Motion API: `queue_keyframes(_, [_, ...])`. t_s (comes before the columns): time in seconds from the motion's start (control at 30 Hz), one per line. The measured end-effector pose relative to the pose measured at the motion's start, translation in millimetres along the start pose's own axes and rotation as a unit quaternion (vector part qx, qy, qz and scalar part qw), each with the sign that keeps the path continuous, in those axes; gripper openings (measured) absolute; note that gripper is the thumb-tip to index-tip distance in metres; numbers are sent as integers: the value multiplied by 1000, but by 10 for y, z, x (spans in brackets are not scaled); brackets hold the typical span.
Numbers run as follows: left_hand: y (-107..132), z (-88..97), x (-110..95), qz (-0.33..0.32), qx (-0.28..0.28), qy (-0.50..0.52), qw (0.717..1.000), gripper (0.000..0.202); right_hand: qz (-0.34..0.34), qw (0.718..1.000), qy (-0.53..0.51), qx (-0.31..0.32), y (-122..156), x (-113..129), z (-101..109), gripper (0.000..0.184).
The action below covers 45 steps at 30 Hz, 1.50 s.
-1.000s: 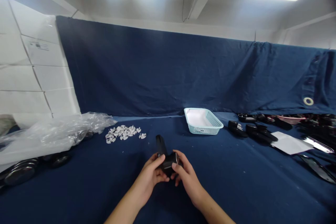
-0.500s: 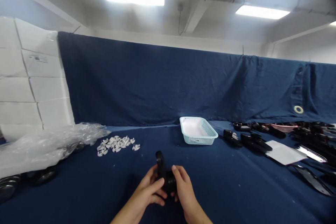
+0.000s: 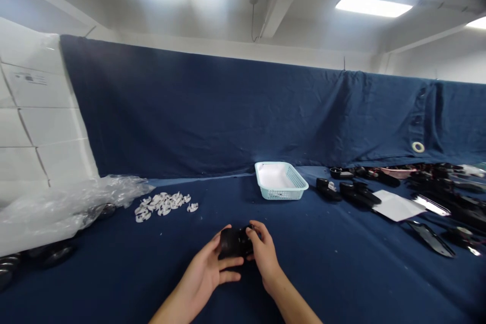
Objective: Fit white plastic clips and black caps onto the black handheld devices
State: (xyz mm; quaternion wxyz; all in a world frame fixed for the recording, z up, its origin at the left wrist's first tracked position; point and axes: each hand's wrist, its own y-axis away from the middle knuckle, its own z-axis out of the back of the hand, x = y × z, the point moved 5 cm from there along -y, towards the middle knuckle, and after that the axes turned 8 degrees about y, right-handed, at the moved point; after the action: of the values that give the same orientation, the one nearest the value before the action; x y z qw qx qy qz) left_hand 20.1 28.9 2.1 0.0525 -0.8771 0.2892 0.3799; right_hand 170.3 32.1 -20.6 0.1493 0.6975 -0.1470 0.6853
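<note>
Between my two hands is a black plastic part (image 3: 232,243), held just above the blue cloth (image 3: 288,273). Its broad, smooth side faces up toward me, and its exact kind cannot be made out. My left hand (image 3: 207,266) supports it from the left, thumb behind its edge and the lower fingers stretched out beneath. On the right end, my right hand (image 3: 261,253) grips it with thumb and fingers closed. A pile of small white plastic clips (image 3: 161,205) lies beyond my left hand, one piece a little apart.
A light blue basket (image 3: 283,194) with a white lining stands at the back middle. To the right lie black plastic parts (image 3: 357,193), a white sheet (image 3: 398,206) and a dark glossy panel (image 3: 431,238). Clear plastic film (image 3: 76,207) covers black pieces on the left. A blue curtain (image 3: 212,116) hangs behind.
The black part has been turned in my hands: its upright arm no longer stands up and a broad face shows. My left fingers have spread. The view has shifted slightly.
</note>
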Motion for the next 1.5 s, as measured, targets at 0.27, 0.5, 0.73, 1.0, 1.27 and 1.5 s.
queue_keyframes(0.27, [33, -28, -28, 8, -18, -47, 999, 51, 77, 997, 15, -16, 17, 55, 43, 44])
queue_keyframes(0.5, [34, -79, 9, -13, -1, -127, 992, 34, 52, 999, -10, -8, -1, 24, 36, 49])
queue_keyframes(0.73, [69, -123, -1, -42, 32, -178, 983, 49, 28, 998, -60, 17, -22, 22, 17, 53])
queue_keyframes(1.0, [134, -161, -13, -50, 59, -203, 976, 67, 21, 996, -68, 45, 21, 62, 15, 50])
queue_keyframes(1.27, [92, -105, 25, -79, 9, -275, 958, 74, 28, 994, -75, 76, 101, 76, -31, 51])
queue_keyframes(1.5, [23, -51, -19, -48, -32, -207, 977, 58, 35, 994, -47, 94, 150, 133, -72, 50])
